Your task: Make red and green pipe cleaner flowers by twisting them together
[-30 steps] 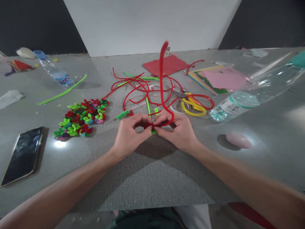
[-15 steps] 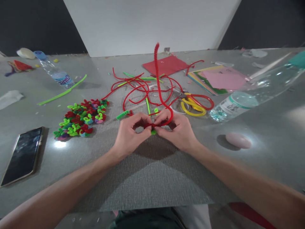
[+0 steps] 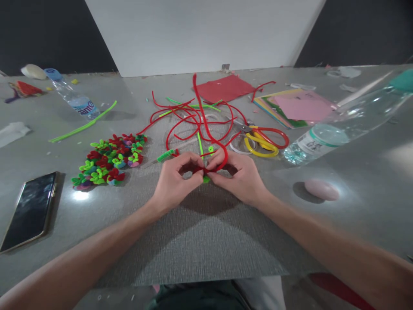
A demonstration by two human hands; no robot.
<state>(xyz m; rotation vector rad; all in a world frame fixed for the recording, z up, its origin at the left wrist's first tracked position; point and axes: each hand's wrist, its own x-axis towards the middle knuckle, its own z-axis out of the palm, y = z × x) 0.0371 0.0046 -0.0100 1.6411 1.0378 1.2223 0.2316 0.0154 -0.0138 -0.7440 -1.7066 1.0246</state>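
Near the middle of the table, my left hand (image 3: 177,178) and my right hand (image 3: 237,176) meet fingertip to fingertip, both pinching a red pipe cleaner (image 3: 206,122). Its long free end curves round over my right fingers and rises upright. A bit of green (image 3: 206,178) shows just under the fingertips; the rest of the held piece is hidden by my fingers. Behind my hands lies a loose tangle of red pipe cleaners (image 3: 172,129) with some green ones. Small red and green fuzzy pieces (image 3: 105,162) are clustered to the left.
Scissors (image 3: 263,140) with red and yellow handles lie behind my right hand. A large bottle (image 3: 325,137) and a pinkish oval object (image 3: 322,190) are at right. Coloured sheets (image 3: 300,105) lie at the back. A phone (image 3: 29,211) and small bottle (image 3: 75,97) are at left.
The upright end of the red pipe cleaner has swung to the left and dropped a little. Both hands keep their pinch in nearly the same place.
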